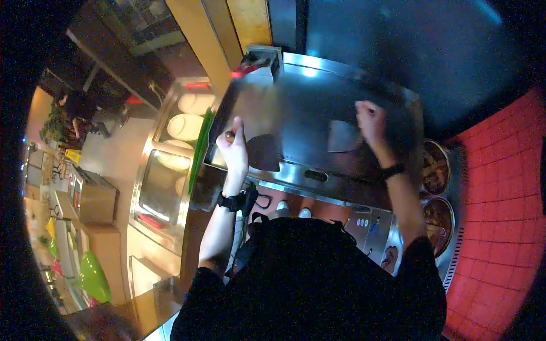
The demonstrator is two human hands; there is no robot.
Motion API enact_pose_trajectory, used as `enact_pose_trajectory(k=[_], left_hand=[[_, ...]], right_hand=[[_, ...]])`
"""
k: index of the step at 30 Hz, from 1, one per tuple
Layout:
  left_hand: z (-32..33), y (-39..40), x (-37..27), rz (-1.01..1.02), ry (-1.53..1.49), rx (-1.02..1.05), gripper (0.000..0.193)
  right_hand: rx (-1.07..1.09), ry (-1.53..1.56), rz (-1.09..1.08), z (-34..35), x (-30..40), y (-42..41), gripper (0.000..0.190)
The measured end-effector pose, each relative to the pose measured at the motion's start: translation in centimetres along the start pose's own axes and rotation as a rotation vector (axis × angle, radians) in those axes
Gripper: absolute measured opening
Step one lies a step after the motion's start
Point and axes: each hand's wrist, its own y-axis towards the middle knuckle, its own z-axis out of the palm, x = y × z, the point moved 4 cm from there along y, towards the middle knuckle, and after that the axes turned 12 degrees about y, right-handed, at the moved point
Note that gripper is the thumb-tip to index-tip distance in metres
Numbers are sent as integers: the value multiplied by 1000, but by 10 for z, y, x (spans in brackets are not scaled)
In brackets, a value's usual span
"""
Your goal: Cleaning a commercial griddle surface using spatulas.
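Before me is a steel flat-top griddle. My left hand is closed around a round-ended handle above the griddle's left front part, thumb pointing up. Beside that hand, a dark, round-topped shape shows on the griddle; I cannot tell whether it is a blade or a shadow. Over the right half, my right hand is curled into a fist and looks blurred. A square metal blade, like that of a griddle spatula, lies just left of it. How the blade joins the hand is unclear.
A steel holder with a red-handled item stands at the far left corner. Pale round vessels sit in a steel-framed counter unit, left. Two round pots line the right side. A person is far left.
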Motion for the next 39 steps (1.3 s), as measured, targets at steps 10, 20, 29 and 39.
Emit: enact_pose_trajectory(k=[10,20,29,39], left_hand=[[-38,13,-12,-93,-150,-155,46],[-67,26,11,-63,-70,-182,47],[-74,40,7,-55,-32,-250,46],[-96,53,26,6,184,-302,48]], right_hand=[[-141,-467,-486,-44,-21,118,27],[242,-38,-132,124,-30,130,18],[632,230,-112,253,26,40,22],[613,155,-208,263,10,64,23]])
